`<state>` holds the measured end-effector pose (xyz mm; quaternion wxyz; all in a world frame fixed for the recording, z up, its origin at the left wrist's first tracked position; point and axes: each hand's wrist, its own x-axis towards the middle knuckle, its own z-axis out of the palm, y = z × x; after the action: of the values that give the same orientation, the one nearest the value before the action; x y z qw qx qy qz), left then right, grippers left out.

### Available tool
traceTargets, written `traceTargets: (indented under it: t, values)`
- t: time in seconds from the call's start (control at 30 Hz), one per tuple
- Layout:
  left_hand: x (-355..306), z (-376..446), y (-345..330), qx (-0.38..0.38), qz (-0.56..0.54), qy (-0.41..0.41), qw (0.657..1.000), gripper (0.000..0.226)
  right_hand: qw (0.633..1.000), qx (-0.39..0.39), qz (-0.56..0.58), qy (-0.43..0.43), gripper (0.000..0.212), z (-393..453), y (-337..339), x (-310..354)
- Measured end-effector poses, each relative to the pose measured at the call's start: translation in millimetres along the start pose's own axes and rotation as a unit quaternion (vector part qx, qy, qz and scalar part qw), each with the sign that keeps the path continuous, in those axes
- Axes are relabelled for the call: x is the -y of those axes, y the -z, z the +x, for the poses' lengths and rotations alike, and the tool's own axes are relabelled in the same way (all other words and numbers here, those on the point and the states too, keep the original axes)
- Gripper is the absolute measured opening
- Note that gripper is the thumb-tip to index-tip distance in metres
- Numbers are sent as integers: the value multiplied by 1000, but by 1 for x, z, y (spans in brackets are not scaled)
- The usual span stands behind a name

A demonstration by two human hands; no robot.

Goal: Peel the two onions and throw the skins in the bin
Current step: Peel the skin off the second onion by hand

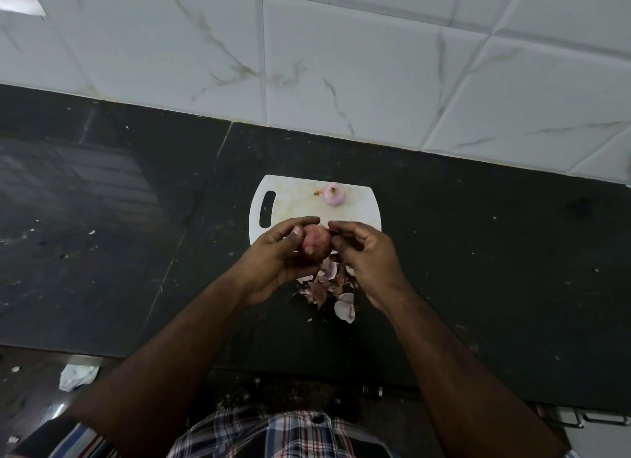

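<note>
Two onions, one peeled and one in the hands, over a white chopping board.

The left hand [273,252] curls its fingers and thumb round a reddish unpeeled onion [316,245], held above the near edge of the chopping board [300,201]. The right hand [367,252] pinches at the onion's right side with its fingertips. One peeled pale-pink onion [334,194] lies on the board's far side. A single heap of loose skins [327,287] sits on the dark worktop [478,252] just below the hands. One crumpled white scrap [76,375] lies near the left forearm.
</note>
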<state>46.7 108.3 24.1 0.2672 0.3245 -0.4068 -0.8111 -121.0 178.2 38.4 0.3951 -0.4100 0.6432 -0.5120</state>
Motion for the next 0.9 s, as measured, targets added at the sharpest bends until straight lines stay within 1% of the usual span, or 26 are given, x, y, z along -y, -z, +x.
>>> traceTargets:
  t: [0.07, 0.1, 0.13, 0.23, 0.33, 0.4, 0.47, 0.53, 0.63, 0.77, 0.83, 0.9]
  values:
    - [0, 0, -2, -11, 17, 9, 1000, 28, 995, 88, -41, 28, 43, -3, 1, 2]
    - [0, -1, -4, -13, 23, 12, 1000, 27, 991, 103, -70, 44, 48, -4, -1, 1]
    - [0, -1, -6, -10, 27, 14, 999, 28, 990, 89, -91, 61, 46, -4, -4, 0]
    - [1, 0, -8, 20, 26, 13, 999, 31, 990, -10, -103, 91, 30, -2, -11, -1]
    - [0, 1, -2, 56, 3, 12, 998, 55, 991, -58, -96, 77, 22, -1, -13, -1]
    - [0, 1, -2, 56, 13, 11, 998, 64, 990, -78, -100, 54, 17, 1, -13, -2]
    - [0, 1, -5, 39, 31, 3, 999, 64, 988, -98, -113, 41, 10, 2, -15, -1]
    - [2, 0, -8, 22, 34, -6, 999, 57, 981, -116, -145, 57, 5, 4, -15, -1]
    - [3, -1, -9, 14, 14, -3, 1000, 51, 975, -120, -174, 71, 5, 3, -13, 0]
    - [5, -1, -6, 4, 8, 2, 1000, 49, 985, -54, -162, 36, 9, 2, -3, 4]
    - [5, -1, -6, -4, 17, 3, 1000, 49, 979, -42, -192, 51, 11, 0, 0, 6]
    - [5, -2, -7, -6, 37, 2, 999, 51, 973, -52, -214, 71, 9, -2, 0, 9]
